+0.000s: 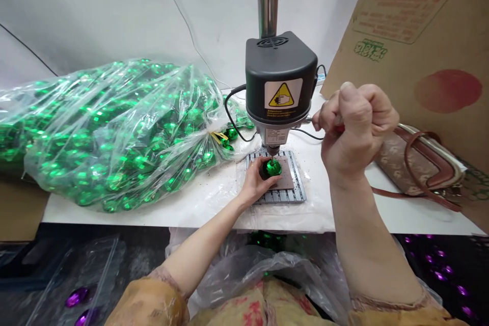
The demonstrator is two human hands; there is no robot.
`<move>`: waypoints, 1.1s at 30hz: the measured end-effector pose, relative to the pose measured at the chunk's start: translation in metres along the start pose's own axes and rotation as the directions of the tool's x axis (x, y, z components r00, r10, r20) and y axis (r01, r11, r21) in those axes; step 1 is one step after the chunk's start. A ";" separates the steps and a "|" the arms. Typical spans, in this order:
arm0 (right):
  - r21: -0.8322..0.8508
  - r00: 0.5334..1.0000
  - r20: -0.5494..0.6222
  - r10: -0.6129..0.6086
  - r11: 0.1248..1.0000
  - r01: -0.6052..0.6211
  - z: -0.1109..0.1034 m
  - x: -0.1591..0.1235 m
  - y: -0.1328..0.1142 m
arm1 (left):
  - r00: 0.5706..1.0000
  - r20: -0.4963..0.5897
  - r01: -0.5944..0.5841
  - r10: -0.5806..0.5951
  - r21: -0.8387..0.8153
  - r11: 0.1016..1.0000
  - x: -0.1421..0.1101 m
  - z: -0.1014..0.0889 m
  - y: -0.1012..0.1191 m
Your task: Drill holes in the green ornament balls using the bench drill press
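1. In the middle of the frame the left hand (255,179) is closed around a shiny green ball (273,167), with the fingers curled on its left side and the thumb at its near side.
2. The green ball sits on a small brown pad (284,181), which lies on a grey ribbed base plate (296,191). The ball is right under the tip of the small drill press (280,80), whose dark head fills the upper centre.
3. The right hand (353,121), in the centre right of the frame, is closed in a fist around the handle (310,119) that comes out from the right side of the drill press. It is above and to the right of the ball, and not touching it.
4. At the left of the frame lies a big clear plastic bag (107,132) full of green balls of the same kind, on the white table (401,214).
5. At the right a brown handbag (416,163) lies on the table, and behind it a cardboard box (420,30) leans in the upper right.
6. In the lower corners, under the table, some purple balls (78,298) are visible.
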State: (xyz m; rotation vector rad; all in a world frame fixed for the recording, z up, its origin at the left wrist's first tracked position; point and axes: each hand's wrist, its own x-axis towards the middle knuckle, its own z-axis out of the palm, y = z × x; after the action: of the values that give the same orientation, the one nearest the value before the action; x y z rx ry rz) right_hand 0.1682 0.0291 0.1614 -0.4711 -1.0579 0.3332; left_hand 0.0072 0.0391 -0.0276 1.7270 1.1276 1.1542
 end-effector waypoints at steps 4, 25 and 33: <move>-0.021 1.000 0.021 -0.021 1.000 0.021 -0.002 -0.002 0.000 | 1.000 0.007 -0.027 0.026 0.018 0.999 -0.001 0.000 -0.001; 0.068 0.976 0.016 -0.217 0.974 0.216 -0.005 -0.024 0.009 | 0.999 0.010 -0.054 0.054 0.064 0.996 -0.002 0.000 -0.001; 0.038 0.952 0.021 -0.305 0.952 0.304 -0.013 -0.034 0.019 | 0.998 0.017 -0.056 0.055 0.064 0.996 -0.002 0.000 0.002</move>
State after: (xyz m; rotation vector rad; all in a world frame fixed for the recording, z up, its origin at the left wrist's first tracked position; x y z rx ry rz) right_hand 0.1631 0.0262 0.1210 -0.2670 -1.1306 0.0827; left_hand 0.0068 0.0365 -0.0263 1.8239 1.1246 1.1478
